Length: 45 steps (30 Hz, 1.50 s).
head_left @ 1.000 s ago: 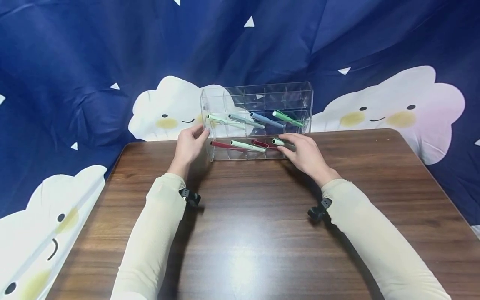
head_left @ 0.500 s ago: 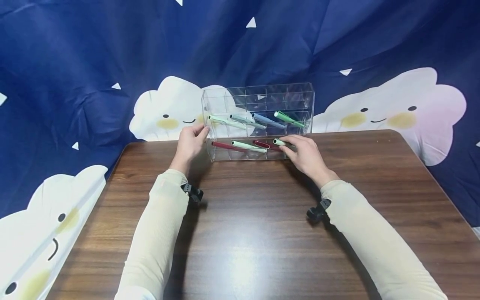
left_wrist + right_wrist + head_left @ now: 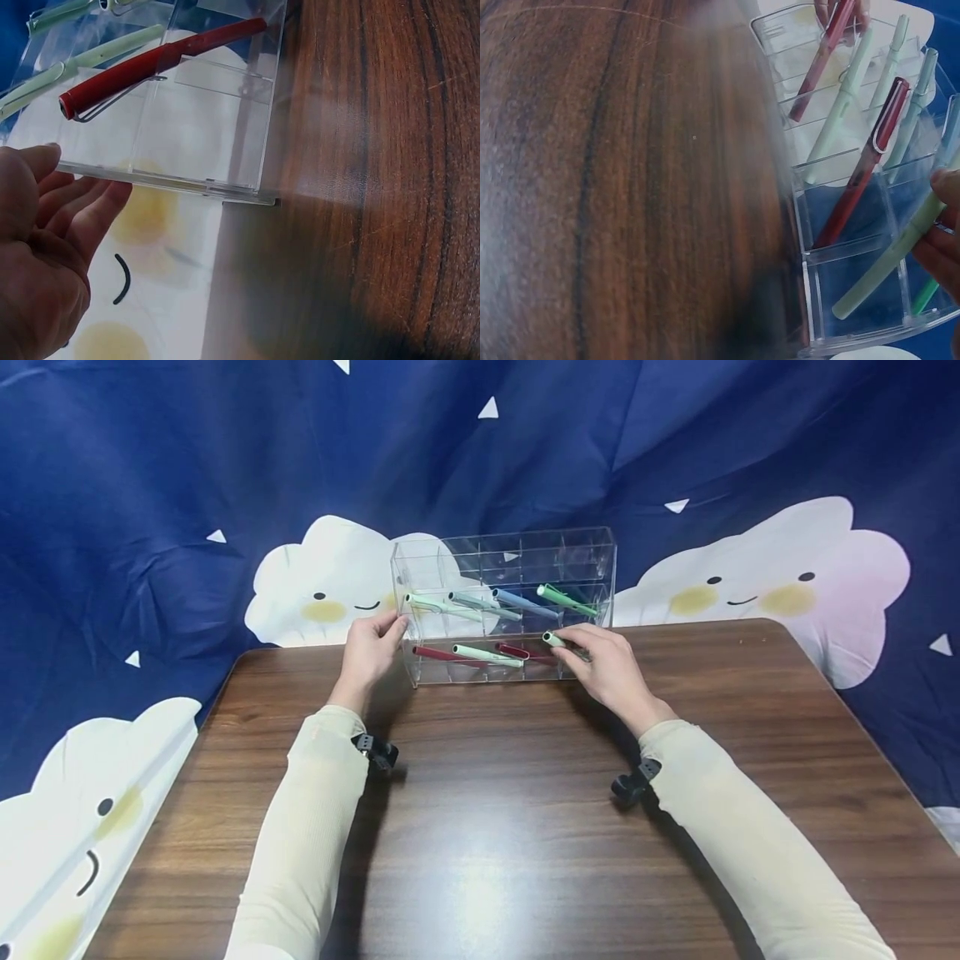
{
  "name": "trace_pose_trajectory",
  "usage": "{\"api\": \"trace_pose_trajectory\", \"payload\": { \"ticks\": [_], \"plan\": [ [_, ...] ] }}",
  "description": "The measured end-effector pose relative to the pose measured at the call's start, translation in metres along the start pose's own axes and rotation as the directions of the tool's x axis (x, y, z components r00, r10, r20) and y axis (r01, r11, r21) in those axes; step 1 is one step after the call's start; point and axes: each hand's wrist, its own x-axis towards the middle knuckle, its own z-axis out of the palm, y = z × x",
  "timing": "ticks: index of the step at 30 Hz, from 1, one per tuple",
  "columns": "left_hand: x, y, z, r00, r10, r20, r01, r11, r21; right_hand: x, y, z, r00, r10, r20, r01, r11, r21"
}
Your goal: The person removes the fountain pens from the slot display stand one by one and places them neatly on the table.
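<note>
A clear acrylic pen holder (image 3: 517,681) with compartments stands at the back of the table. My left hand (image 3: 369,652) grips its left side wall, thumb on one face and fingers on the other in the left wrist view. My right hand (image 3: 603,668) pinches a light green pen (image 3: 889,262) near its upper end. That pen slants with its lower end inside the end compartment of the lower row. Along this row lie a red pen (image 3: 142,75), another light green pen (image 3: 487,656) and a dark red pen (image 3: 866,165).
The holder's upper row bears a pale green pen (image 3: 442,607), a grey-green pen (image 3: 483,605), a blue pen (image 3: 525,602) and a bright green pen (image 3: 566,600). Behind the wooden table (image 3: 480,793) hangs a blue curtain (image 3: 420,443) with clouds.
The light green pen in my right hand has risen slightly and shifted a little right relative to the holder. My left hand keeps its grip. The head view has shifted slightly.
</note>
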Motion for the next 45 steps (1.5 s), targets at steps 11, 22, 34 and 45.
{"api": "trace_pose_trajectory", "payload": {
  "ticks": [11,22,34,45],
  "plan": [
    [0.002,-0.001,-0.001,1.0,-0.012,0.005,0.012,1.0,-0.014,0.003,-0.007,-0.013,0.991,-0.102,-0.084,0.101,0.995,-0.011],
    [0.001,0.001,-0.002,1.0,-0.006,-0.007,0.005,0.999,-0.05,0.006,-0.02,-0.03,0.975,-0.167,-0.145,0.164,0.986,-0.029],
    [0.002,0.005,0.001,0.998,-0.058,-0.012,0.057,0.995,-0.084,0.005,-0.025,-0.043,0.962,-0.191,-0.197,0.182,0.981,-0.062],
    [0.002,0.008,-0.003,0.992,-0.122,0.019,0.123,0.985,-0.12,-0.005,-0.025,-0.048,0.976,-0.097,-0.193,0.084,0.993,-0.078]
  ]
}}
